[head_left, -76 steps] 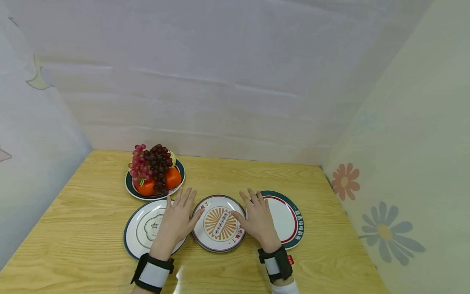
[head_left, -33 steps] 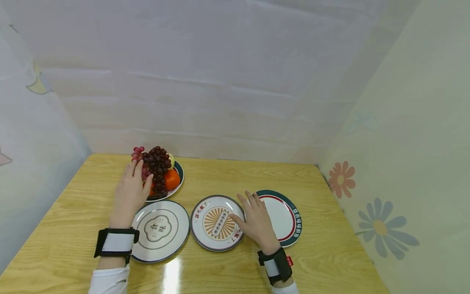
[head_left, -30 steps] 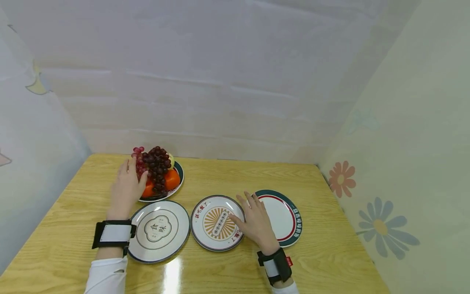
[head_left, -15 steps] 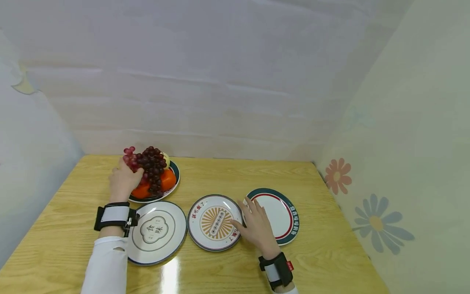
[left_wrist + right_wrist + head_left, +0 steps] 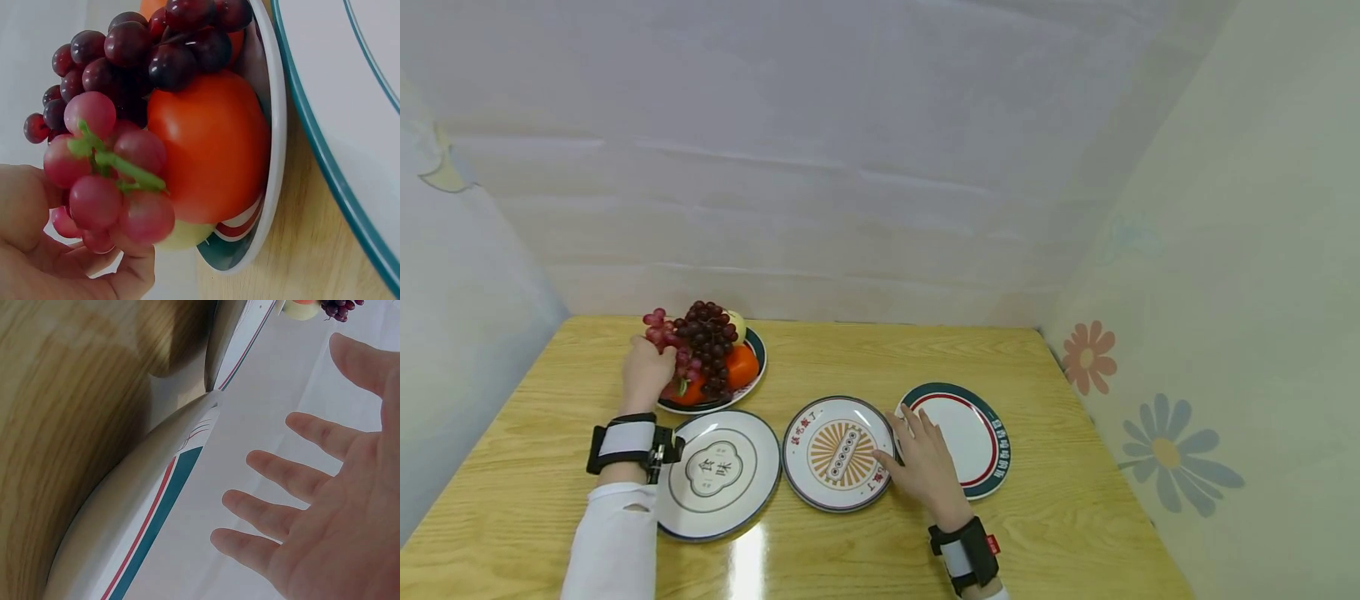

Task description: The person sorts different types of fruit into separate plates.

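At the fruit plate (image 5: 763, 354), my left hand (image 5: 645, 372) grips a bunch of pink-red grapes (image 5: 660, 330) from its left side. Seen from the left wrist, the thumb and fingers (image 5: 134, 265) curl round the pink grapes (image 5: 94, 201), whose green stem faces the camera. A bunch of dark grapes (image 5: 709, 329) lies right beside it, on top of two orange-red round fruits (image 5: 742, 367) and a pale yellow fruit (image 5: 737, 324). My right hand (image 5: 925, 467), palm down with spread fingers, hovers over the gap between the middle plate and the right plate, holding nothing.
Three plates stand in a row in front: a left plate (image 5: 752, 492) with a cloud-shaped emblem, a middle plate (image 5: 805, 425) with orange rays, and a green-rimmed right plate (image 5: 970, 442). White sheets (image 5: 850, 208) rise behind the wooden table (image 5: 1075, 517) and at both sides.
My left hand has moved from above the left plate to the fruit plate and taken hold of the pink-red grapes, which have shifted slightly left. The right hand has stayed nearly in place.
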{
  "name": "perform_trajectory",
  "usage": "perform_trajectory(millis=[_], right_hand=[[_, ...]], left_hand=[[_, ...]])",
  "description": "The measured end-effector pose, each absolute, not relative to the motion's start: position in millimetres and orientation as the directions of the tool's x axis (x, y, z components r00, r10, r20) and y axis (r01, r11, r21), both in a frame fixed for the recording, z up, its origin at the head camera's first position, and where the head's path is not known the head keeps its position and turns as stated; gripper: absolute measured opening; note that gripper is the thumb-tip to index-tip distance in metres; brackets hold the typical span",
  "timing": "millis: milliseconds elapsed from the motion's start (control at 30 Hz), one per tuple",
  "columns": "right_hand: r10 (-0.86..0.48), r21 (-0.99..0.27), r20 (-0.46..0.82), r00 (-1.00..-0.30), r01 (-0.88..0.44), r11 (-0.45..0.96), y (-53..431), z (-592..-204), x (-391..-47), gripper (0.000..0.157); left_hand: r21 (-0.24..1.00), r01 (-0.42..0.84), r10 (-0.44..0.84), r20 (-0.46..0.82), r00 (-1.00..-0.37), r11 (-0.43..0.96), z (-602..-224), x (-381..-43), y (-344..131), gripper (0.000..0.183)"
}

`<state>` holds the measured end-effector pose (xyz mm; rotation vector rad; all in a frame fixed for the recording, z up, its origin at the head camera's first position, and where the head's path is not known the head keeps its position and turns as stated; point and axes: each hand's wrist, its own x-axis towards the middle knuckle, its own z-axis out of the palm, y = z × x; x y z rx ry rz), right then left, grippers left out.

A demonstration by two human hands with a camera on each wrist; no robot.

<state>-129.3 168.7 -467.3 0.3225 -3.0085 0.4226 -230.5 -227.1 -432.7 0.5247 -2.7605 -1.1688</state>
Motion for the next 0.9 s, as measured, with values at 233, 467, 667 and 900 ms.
perform_trajectory(millis=[233,467,667,900], right_hand=[[-0.190,-0.265,0.115,-0.975,-0.214,0.940,168.6,-468.3,-131.1,0.061],[-0.187,-0.281,0.103,-0.977,-0.209,0.937,165.5,-467.3,-131.8,0.061],[-0.201,-0.267,0.120,-0.972,-0.227,0.937,166.5,-466.7,-132.4,0.060],[-0.205,-0.274,0.097,-0.974,-0.224,0.935,167.2,-468.1,-133.4,0.061]], left_hand=[[0.714,-0.257,-0.353,-0.015,-0.935,0.651,-425.6,-219.2,-233.2,0.054],[0.672,-0.162,-0.283,0.074,-0.956,0.722,-408.8,-190.4,-234.5,0.052],[0.541,0.015,-0.021,0.060,-0.998,0.841,-402.9,-158.5,-222.7,0.047],[0.478,0.044,0.146,-0.179,-0.973,0.877,-422.5,-137.1,-206.6,0.046]])
